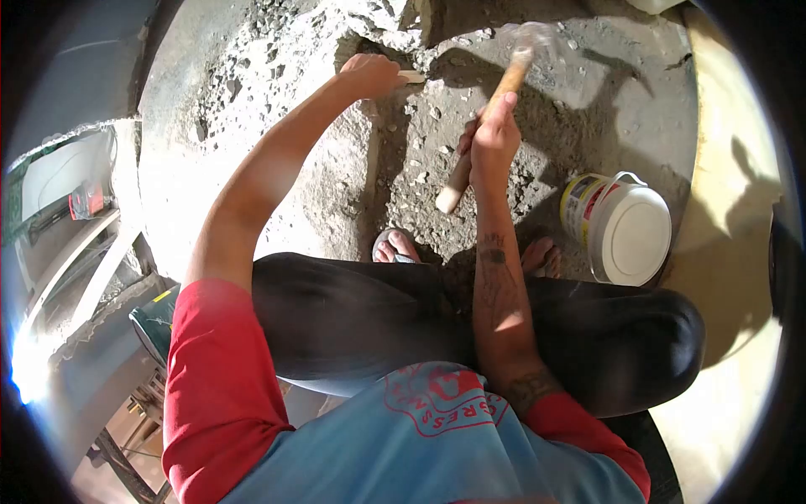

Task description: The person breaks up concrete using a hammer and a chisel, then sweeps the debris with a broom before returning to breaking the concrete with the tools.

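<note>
My right hand (pixel 495 143) is wrapped round the wooden handle of a hammer (pixel 507 82), whose raised metal head is smeared by motion. The handle's lower end sticks out below my fist. Farther off to the left, my left hand (pixel 369 77) is closed on a short pale bar (pixel 411 76); only its end shows at the right of the fist, and its exact kind is hidden. That fist is beside a rough, broken block of concrete (pixel 395 34). Loose chips and rubble (pixel 428 151) cover the ground below both hands.
A white-lidded bucket (pixel 631 235) with a yellow label lies tilted by my right knee. A pale wall or board (pixel 730 252) runs along the right. My sandaled foot (pixel 398 247) rests near the rubble. More grey fragments (pixel 239 76) are scattered at the upper left.
</note>
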A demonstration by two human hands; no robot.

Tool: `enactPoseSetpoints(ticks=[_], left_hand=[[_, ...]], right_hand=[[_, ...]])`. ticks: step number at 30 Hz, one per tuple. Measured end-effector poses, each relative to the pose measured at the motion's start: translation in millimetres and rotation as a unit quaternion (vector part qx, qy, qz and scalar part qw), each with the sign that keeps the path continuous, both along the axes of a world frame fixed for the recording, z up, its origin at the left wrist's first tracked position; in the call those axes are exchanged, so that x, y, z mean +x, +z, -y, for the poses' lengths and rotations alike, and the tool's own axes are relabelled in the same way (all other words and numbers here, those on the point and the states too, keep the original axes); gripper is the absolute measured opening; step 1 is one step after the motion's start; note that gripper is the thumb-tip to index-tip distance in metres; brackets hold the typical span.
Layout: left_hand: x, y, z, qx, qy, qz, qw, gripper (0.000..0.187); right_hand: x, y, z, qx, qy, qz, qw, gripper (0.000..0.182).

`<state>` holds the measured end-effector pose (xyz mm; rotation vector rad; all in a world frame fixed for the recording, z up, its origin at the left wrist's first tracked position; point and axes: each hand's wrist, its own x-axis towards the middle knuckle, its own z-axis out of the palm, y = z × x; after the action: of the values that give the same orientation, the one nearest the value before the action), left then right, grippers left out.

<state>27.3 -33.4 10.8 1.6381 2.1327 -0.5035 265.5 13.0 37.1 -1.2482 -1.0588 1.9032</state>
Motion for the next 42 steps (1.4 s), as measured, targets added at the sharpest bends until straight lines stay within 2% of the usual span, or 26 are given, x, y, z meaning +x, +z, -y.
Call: enactPoseSetpoints(ticks=[3, 4, 5, 7, 11, 13, 14, 15, 18, 20, 21, 23, 24, 25, 27, 29, 31, 34, 36, 37, 39, 40, 42], left_hand=[[-1.9, -1.7, 0.7, 0.000, 0.011, 0.012, 1.000, 0.047], [-3.1, -2.0, -1.2, -0.004, 0.023, 0.020, 1.000, 0.047], [-3.8, -0.9, -2.0, -0.001, 0.024, 0.019, 1.000, 0.047], [-2.9, 2.6, -3.6, -0.005, 0.015, 0.035, 0.999, 0.047], [-4.9, 5.3, -4.1, 0.007, 0.045, 0.063, 0.997, 0.047], [-9.0, -3.0, -2.9, 0.010, 0.010, 0.043, 0.999, 0.047], [-5.0, -0.1, 0.2, 0.006, 0.010, 0.045, 0.999, 0.047], [-7.9, 5.2, -4.9, 0.004, 0.014, 0.048, 0.999, 0.047], [-8.6, 2.8, -8.9, 0.015, 0.007, 0.062, 0.998, 0.048], [-14.0, -3.6, -10.6, 0.006, -0.001, 0.073, 0.997, 0.050], [-15.9, -3.6, -13.3, 0.006, 0.001, 0.073, 0.997, 0.050], [-10.1, -5.3, -14.1, 0.003, 0.007, 0.040, 0.999, 0.035], [-14.7, -14.2, -17.0, -0.005, -0.034, 0.032, 0.999, 0.036], [-23.8, -21.1, -23.2, -0.002, -0.036, 0.029, 0.999, 0.036], [-32.0, -36.1, -30.4, -0.063, -0.048, 0.078, 0.994, 0.037], [-30.0, -45.2, -52.7, -0.030, -0.096, 0.047, 0.994, 0.031], [10.2, -19.0, -81.5, -0.122, -0.113, -0.033, 0.986, 0.016], [3.1, 0.5, -82.4, -0.128, -0.138, -0.071, 0.980, 0.024], [-12.2, 12.8, -68.4, -0.122, 0.003, -0.018, 0.992, 0.036], [-21.0, 10.3, -59.3, -0.125, 0.003, -0.019, 0.992, 0.036], [-38.0, 0.2, -34.3, 0.022, 0.039, 0.013, 0.999, 0.052], [-53.3, -30.4, -26.5, 0.062, 0.031, 0.038, 0.997, 0.061], [-44.6, -30.0, -13.4, 0.072, 0.023, 0.036, 0.996, 0.059]], right_hand=[[-21.3, -36.5, 19.8, 0.007, -0.025, 0.048, 0.999, 0.058], [-21.8, -51.2, 33.4, 0.001, 0.052, 0.085, 0.995, 0.057], [-16.4, -69.7, 39.0, -0.035, 0.215, 0.099, 0.971, 0.056], [-19.9, -49.1, 27.6, -0.112, 0.201, 0.069, 0.971, 0.057], [-17.6, -12.8, 11.7, -0.095, 0.135, 0.082, 0.983, 0.059], [-19.7, -16.6, 20.2, -0.073, 0.012, 0.014, 0.997, 0.061], [-28.1, -71.4, 40.0, 0.072, 0.064, 0.088, 0.991, 0.061], [-20.6, -52.4, 38.1, -0.045, 0.237, 0.156, 0.958, 0.062], [-17.8, -36.8, 19.4, -0.083, 0.191, 0.093, 0.974, 0.061], [-10.3, -14.3, 9.0, -0.143, 0.117, 0.065, 0.981, 0.060], [-13.6, -17.2, 9.5, -0.144, 0.119, 0.065, 0.980, 0.060], [-18.2, -21.8, 15.9, -0.076, -0.011, -0.029, 0.997, 0.060], [-22.2, -33.6, 24.5, 0.005, 0.015, 0.014, 1.000, 0.060], [-21.2, -40.0, 29.0, -0.050, 0.122, 0.084, 0.988, 0.060], [-29.2, -49.4, 31.4, -0.127, 0.189, 0.123, 0.966, 0.059], [-27.3, -42.4, 24.8, -0.125, 0.179, 0.082, 0.972, 0.060], [-19.6, -49.7, 30.6, -0.214, 0.163, 0.070, 0.960, 0.059], [-9.1, -56.1, 32.7, -0.215, 0.187, 0.073, 0.956, 0.057], [-1.0, -63.8, 35.0, -0.246, 0.187, 0.040, 0.950, 0.058], [2.2, -66.1, 32.4, -0.248, 0.187, 0.039, 0.950, 0.058], [8.0, -70.3, 29.3, -0.310, 0.170, 0.006, 0.935, 0.057], [10.5, -70.6, 28.3, -0.312, 0.171, 0.007, 0.935, 0.057], [12.8, -69.7, 23.7, -0.339, 0.184, -0.007, 0.923, 0.054]])
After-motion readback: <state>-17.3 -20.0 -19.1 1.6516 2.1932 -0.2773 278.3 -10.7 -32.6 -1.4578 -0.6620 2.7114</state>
